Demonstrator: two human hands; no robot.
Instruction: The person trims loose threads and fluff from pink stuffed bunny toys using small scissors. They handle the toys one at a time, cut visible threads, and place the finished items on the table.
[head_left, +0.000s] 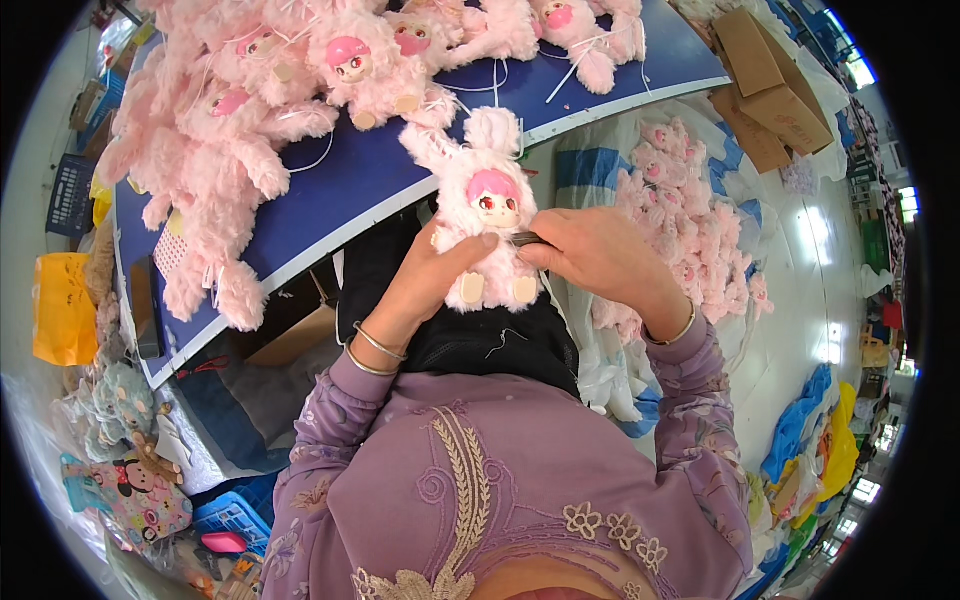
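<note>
A pale pink plush doll point(477, 222) with long ears, pink hair and a hard face sits upright above my lap, facing me. My left hand point(440, 268) grips its body from the left, the thumb pressed on its belly. My right hand point(595, 246) is closed at the doll's other side, around a small dark metal tool point(524, 239). The tool's tip touches the fur just below the face; its exact kind is mostly hidden by my fingers. A loose pale thread point(503, 343) lies on my black trousers.
Many similar pink plush dolls point(355, 70) are heaped on the blue table point(370, 170) ahead. To the right, a large open bag point(585, 170) holds more of them. Cardboard boxes point(770, 90) stand beyond it. A blue basket point(232, 520) sits at lower left.
</note>
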